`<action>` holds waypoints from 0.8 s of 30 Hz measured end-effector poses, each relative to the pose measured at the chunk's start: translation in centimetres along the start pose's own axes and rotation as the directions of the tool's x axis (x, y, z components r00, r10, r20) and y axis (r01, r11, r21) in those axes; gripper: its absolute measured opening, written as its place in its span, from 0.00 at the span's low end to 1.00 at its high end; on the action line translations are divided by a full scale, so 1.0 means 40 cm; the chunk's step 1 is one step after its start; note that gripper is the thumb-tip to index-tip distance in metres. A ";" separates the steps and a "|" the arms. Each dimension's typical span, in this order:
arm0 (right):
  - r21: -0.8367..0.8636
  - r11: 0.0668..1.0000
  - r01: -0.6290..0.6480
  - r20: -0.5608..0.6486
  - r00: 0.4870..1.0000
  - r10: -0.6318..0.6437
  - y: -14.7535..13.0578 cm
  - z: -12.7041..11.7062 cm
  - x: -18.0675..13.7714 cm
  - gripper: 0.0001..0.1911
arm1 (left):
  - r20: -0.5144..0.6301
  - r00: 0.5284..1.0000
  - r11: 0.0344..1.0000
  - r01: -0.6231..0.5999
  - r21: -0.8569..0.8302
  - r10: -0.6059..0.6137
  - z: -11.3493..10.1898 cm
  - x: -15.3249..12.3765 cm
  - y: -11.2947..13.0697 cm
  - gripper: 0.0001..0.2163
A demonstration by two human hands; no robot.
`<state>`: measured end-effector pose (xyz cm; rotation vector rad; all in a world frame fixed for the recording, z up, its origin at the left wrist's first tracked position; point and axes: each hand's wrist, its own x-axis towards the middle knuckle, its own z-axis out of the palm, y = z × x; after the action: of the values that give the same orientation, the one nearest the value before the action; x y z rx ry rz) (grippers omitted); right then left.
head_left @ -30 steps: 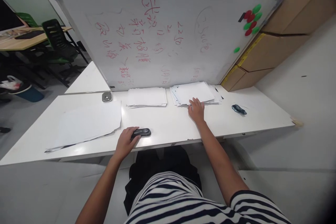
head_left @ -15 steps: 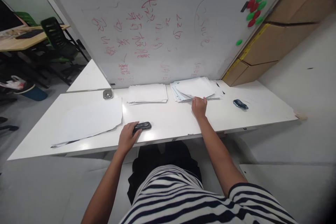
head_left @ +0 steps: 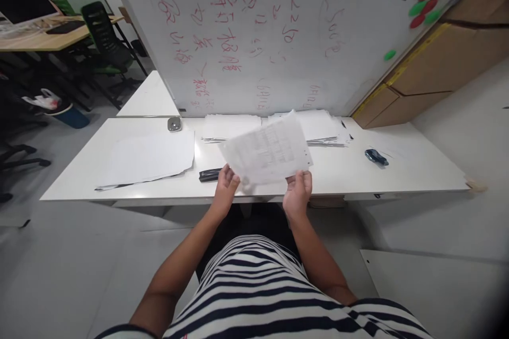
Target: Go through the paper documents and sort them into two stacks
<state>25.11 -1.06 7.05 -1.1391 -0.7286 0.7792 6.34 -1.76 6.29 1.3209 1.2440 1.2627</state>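
A sheet of paper [head_left: 268,151] with faint print showing through is raised above the front of the desk, tilted, its upper edge overlapping the paper stacks behind. My left hand [head_left: 226,190] is closed on its lower left corner. At the lower right, my right hand [head_left: 297,195] pinches the same paper; whether it is one sheet or a few, I cannot tell. A black stapler [head_left: 209,175] lies on the desk just left of my left hand. Behind the sheet are a left paper stack [head_left: 230,126] and a right paper stack [head_left: 324,126], both partly hidden.
Large sheets [head_left: 147,156] lie on the desk's left, near a small grey rounded object [head_left: 174,124]. A dark blue glossy object [head_left: 376,157] lies to the right. Behind the desk [head_left: 338,175] stands a whiteboard [head_left: 294,63] with red writing and magnets, beside cardboard boxes [head_left: 425,69].
My left hand has let go of the stapler, which lies slightly further left in view. My right hand has brought paper from the right stack toward me, and both hands now hold it.
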 end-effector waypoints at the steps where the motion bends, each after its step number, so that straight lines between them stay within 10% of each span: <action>1: 0.013 0.998 -0.060 0.017 0.998 0.060 0.015 -0.010 -0.012 0.13 | 0.008 0.998 0.995 0.066 -0.080 -0.065 0.011 0.004 0.000 0.26; 7: 0.080 0.972 -0.220 0.110 0.971 0.211 0.044 -0.107 0.008 0.14 | -0.057 0.990 0.988 0.124 -0.086 -0.130 -0.001 0.024 -0.009 0.21; 12: -0.125 0.988 -0.094 0.276 0.953 0.125 -0.035 -0.155 0.106 0.18 | -0.071 0.997 0.990 0.050 0.133 -0.041 -0.022 0.051 0.033 0.18; 17: -0.148 0.979 0.141 0.335 0.938 -0.085 -0.039 -0.133 0.133 0.21 | -0.054 0.996 0.963 -0.048 0.264 0.064 -0.015 0.065 0.050 0.16; 24: -0.251 0.966 0.062 0.253 0.967 0.004 0.026 -0.090 0.066 0.15 | 0.001 0.997 0.996 0.075 0.045 -0.076 -0.011 0.065 0.008 0.21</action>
<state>29.32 -0.42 5.40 -1.2721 -1.0825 0.8300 5.87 0.78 6.88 1.2953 1.3151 1.1852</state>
